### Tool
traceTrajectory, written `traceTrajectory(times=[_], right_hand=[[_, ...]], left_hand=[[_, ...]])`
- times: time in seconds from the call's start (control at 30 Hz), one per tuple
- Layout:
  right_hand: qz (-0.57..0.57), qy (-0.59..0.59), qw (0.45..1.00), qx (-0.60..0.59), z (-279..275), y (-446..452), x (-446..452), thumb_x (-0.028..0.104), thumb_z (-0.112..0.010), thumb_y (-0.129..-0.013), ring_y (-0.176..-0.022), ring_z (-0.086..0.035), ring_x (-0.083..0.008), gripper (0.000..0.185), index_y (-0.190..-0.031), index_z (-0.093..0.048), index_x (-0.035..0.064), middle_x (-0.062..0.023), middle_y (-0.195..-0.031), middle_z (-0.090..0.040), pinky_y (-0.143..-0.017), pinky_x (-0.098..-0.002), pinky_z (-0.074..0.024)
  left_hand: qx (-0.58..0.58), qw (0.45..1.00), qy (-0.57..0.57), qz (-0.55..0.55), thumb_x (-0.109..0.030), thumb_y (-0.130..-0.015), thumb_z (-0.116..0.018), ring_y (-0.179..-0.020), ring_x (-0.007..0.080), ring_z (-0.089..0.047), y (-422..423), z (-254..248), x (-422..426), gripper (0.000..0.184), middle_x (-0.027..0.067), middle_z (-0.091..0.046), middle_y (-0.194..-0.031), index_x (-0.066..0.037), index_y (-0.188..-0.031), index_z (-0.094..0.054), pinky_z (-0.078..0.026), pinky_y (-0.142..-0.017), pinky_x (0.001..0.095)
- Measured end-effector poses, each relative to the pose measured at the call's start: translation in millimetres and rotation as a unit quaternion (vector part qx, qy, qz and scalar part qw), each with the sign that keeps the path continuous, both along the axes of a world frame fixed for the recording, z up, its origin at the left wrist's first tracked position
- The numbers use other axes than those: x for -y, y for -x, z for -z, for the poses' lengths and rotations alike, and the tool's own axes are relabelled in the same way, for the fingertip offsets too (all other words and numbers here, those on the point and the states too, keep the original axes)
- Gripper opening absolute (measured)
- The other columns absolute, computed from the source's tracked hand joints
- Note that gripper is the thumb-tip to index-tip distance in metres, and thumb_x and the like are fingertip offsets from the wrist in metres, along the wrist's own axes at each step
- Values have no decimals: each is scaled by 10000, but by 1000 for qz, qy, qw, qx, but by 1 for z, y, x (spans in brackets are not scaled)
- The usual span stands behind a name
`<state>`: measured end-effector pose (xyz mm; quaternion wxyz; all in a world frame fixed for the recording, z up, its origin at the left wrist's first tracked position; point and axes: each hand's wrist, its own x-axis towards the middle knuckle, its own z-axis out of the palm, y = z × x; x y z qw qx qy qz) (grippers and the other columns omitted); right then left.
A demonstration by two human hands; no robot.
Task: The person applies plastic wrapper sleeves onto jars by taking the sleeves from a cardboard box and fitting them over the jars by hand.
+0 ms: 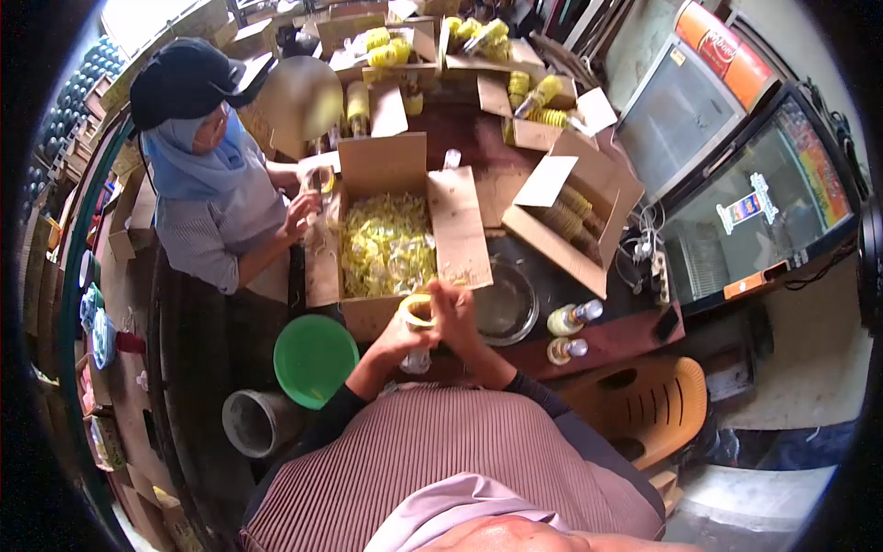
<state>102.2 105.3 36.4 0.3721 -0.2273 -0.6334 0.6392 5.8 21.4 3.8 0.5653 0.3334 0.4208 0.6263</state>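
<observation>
Jar (416, 362): clear-sided, yellow round the mouth | place: just my side of yellow-filled box (368, 318) | my left hand (390, 341): wrapped round jar | my right hand (456, 318): at the mouth, fingers bunched, can't tell whether gripping

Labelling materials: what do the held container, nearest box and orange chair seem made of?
Held container: clear, glossy, see-through base; plastic or glass, can't tell.
Nearest box: matte brown cardboard, by its folded flaps.
Orange chair: probably smooth moulded plastic, given its slots.
</observation>
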Motion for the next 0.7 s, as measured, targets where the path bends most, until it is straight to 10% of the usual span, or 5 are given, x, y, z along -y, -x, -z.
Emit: traceTrajectory(times=[0.23, 0.47, 0.7], right_hand=[[84, -27, 996, 14, -2, -25, -44, 254, -560, -940, -614, -480, -61, 250, -820, -567, 35, 13, -683, -546, -553, -239, -415], [-54, -199, 900, 384, -26, -33, -28, 600, -652, -751, -679, -620, -276, 558, -781, -550, 52, -113, -715, -610, -632, -390, -482], [-29, -294, 863, 410, -7, -23, -34, 416, -564, -864, -770, -611, -393, 368, -849, -563, 48, -175, -798, -621, -657, -471, -472]], left_hand=[[-145, 984, -21, -100, -96, -661, -831, -884, 83, -565, 6, -15, 1, 482, 2, -599, -949, -30, -1054, -561, -476, -794, 249], [-436, 878, 25, -195, -150, -667, -775, -829, 268, -624, 1, -17, -2, 521, 101, -611, -898, -42, -1096, -499, -505, -726, 370], [-518, 846, -10, -127, -218, -706, -743, -1204, 387, -419, 7, 8, 8, 722, 217, -453, -1220, -27, -1285, -357, -357, -1003, 437]])
